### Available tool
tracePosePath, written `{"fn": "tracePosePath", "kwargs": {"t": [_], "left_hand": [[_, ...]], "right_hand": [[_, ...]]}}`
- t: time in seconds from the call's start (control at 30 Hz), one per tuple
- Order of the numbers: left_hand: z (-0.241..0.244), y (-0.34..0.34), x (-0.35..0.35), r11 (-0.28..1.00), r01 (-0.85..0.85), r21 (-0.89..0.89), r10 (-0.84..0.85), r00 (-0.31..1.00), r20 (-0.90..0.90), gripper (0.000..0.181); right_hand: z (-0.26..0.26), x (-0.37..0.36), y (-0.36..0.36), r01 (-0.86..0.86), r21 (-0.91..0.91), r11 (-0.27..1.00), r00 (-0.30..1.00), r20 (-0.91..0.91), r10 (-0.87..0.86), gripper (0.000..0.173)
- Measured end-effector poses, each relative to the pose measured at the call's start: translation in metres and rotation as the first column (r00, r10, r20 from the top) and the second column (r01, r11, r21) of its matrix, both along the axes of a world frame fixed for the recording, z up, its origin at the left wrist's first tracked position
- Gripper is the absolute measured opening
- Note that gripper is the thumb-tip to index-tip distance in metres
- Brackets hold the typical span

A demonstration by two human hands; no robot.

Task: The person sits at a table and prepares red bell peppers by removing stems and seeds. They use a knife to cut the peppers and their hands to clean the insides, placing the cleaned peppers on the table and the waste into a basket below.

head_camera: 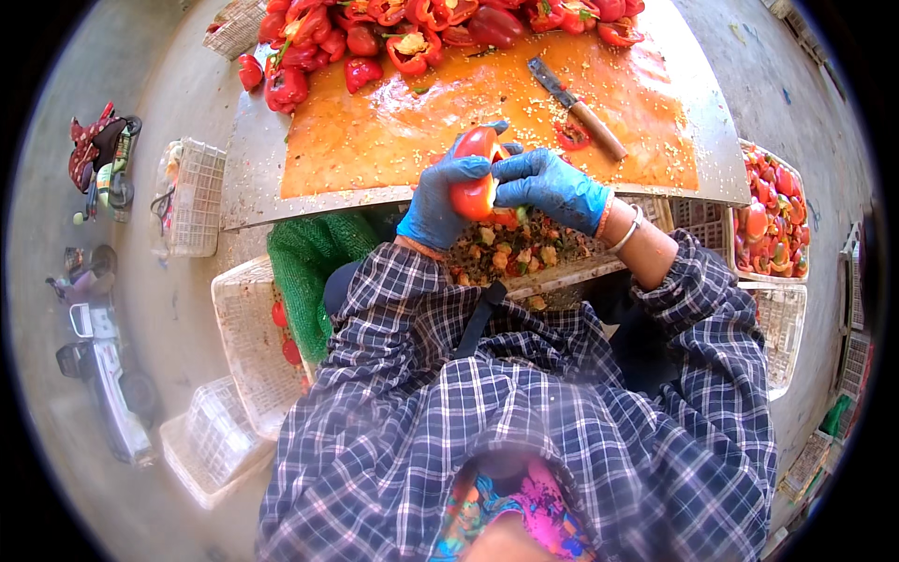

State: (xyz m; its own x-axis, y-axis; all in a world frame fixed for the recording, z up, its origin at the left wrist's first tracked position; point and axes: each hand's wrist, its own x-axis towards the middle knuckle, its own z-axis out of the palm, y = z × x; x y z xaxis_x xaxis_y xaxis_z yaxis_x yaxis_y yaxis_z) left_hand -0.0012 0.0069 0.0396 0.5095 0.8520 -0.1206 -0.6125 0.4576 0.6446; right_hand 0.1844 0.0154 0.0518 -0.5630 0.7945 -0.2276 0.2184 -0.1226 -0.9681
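My left hand (441, 193), in a blue glove, grips a red bell pepper (475, 197) just past the table's near edge. The pepper is cut open on its right side. My right hand (551, 184), also blue-gloved, has its fingers at that opening; whether they pinch anything inside is hidden. Below the hands a crate (562, 277) holds pepper cores and seeds. A knife (577, 107) with a wooden handle lies on the orange sheet (337, 154), beside a red pepper ring (572, 135). Loose seeds are scattered over the sheet.
Red bell peppers (421, 31) are heaped along the table's far side. A full crate of cut peppers (769, 211) stands at the right. Plastic crates (200, 200) and a green mesh sack (309, 267) are at the left. Scooters (105, 379) are parked farther left.
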Motion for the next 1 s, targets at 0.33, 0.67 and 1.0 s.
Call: {"fn": "tracePosePath", "kwargs": {"t": [0.33, 0.67, 1.0], "left_hand": [[-0.018, 0.004, 0.003, 0.989, -0.124, -0.081, 0.129, 0.990, 0.059, 0.070], [-0.008, 0.010, 0.000, 0.939, -0.342, 0.036, 0.323, 0.913, 0.249, 0.090], [-0.021, 0.025, -0.040, 0.898, -0.438, 0.047, 0.405, 0.862, 0.304, 0.070]], "right_hand": [[-0.003, -0.020, -0.007, 0.012, 0.581, 0.814, 0.943, 0.263, -0.202, 0.017], [0.020, -0.009, 0.012, 0.316, -0.337, 0.887, 0.836, -0.343, -0.428, 0.024], [0.021, 0.034, 0.018, -0.019, -0.111, 0.994, 0.982, 0.183, 0.039, 0.030]]}}
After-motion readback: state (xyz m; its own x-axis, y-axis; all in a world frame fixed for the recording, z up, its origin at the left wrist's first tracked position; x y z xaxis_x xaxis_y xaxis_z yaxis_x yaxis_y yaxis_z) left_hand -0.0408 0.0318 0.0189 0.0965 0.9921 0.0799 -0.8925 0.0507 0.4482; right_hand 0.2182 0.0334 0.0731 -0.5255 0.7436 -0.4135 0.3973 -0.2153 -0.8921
